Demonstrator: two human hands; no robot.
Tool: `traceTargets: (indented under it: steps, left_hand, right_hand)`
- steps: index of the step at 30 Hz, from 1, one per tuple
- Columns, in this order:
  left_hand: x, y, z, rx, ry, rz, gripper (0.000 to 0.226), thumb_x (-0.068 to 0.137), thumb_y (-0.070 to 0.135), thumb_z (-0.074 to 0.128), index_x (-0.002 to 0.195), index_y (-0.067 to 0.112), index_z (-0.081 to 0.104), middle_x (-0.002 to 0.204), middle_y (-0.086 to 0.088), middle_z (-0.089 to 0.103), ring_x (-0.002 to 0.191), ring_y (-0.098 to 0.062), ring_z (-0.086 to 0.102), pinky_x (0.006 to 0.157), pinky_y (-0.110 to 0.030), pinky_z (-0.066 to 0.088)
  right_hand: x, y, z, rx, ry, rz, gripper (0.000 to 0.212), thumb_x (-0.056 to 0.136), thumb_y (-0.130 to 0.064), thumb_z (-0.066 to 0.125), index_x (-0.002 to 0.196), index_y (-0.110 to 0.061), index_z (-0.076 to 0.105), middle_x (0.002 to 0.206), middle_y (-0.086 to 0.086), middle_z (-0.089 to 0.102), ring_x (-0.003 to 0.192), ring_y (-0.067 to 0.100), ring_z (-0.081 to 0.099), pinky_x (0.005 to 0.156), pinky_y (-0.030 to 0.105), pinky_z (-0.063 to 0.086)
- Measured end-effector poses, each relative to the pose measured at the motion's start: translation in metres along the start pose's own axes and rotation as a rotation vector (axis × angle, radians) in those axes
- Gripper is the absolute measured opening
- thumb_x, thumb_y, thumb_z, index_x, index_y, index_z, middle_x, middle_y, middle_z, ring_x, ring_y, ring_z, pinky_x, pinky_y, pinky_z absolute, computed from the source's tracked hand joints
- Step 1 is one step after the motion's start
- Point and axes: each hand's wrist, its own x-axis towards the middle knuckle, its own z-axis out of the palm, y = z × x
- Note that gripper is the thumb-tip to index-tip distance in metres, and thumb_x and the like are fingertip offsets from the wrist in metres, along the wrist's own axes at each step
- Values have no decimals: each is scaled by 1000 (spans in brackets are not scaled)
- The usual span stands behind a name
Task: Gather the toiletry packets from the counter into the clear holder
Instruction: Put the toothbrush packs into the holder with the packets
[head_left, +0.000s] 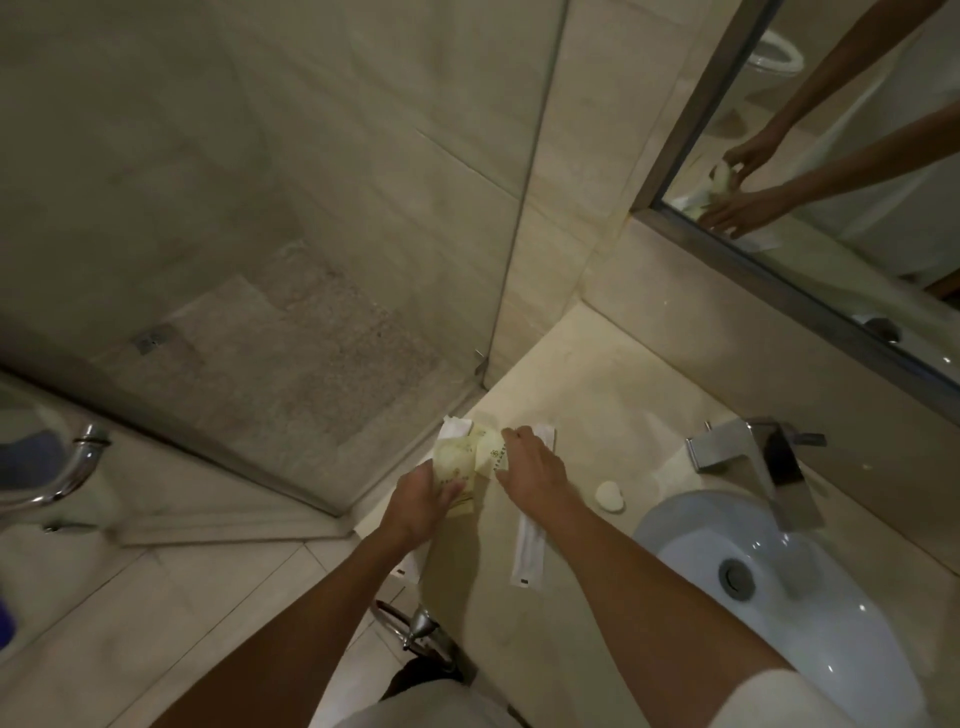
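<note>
Near the left edge of the beige counter (571, 374), my left hand (421, 501) grips a pale yellow toiletry packet (451, 463). Just to the right, my right hand (530, 462) pinches a second yellow packet (488, 451) with small print on it. Under both packets a white flat packet (456, 427) shows at its far end. A long white sleeve packet (529, 551) lies on the counter below my right wrist. Another white packet (546, 435) pokes out beyond my right hand. I cannot make out the clear holder.
A small white soap (609, 496) rests beside the round sink (779, 587), with a chrome tap (748, 452) behind it. A glass shower screen (311, 260) stands to the left. A mirror (852, 156) at the upper right reflects my hands. Chrome rails sit at the left and under the counter.
</note>
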Motion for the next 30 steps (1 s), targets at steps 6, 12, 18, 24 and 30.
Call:
traceTargets:
  steps: [6,12,18,24,30]
  left_hand:
    - [5,0,-3,-51,40,-17,25,89,27,64,106,9,64,90,-3,67,84,-21,64,73,-33,53]
    - [11,18,2,-83,50,3,22,89,26,63,105,11,65,90,-1,67,80,-17,63,61,-19,47]
    - [12,56,28,-61,-15,57,24,90,22,62,108,7,62,96,-6,67,88,-23,64,72,-27,45]
    - [2,98,80,28,-145,167,27,90,29,61,105,6,61,99,-6,67,90,-24,63,73,-29,46]
    - [-30,142,145,141,-263,303,19,89,25,61,85,8,55,81,-6,63,74,-25,58,64,-34,44]
  right_hand:
    - [0,-1,-1,66,-9,191,42,86,-30,67,118,-11,47,121,13,49,112,31,54,84,37,45]
    - [-2,14,-20,335,16,297,39,82,-42,68,107,-13,63,110,11,66,103,31,63,81,39,54]
    - [-33,52,-51,286,75,312,25,87,-37,64,79,-14,54,98,12,62,92,34,61,66,34,44]
    - [-97,111,-75,302,135,331,34,86,-35,61,67,-16,40,81,7,51,76,27,54,60,30,36]
    - [-181,175,-80,371,132,378,34,79,-28,62,58,-22,36,60,-5,41,61,18,47,52,32,36]
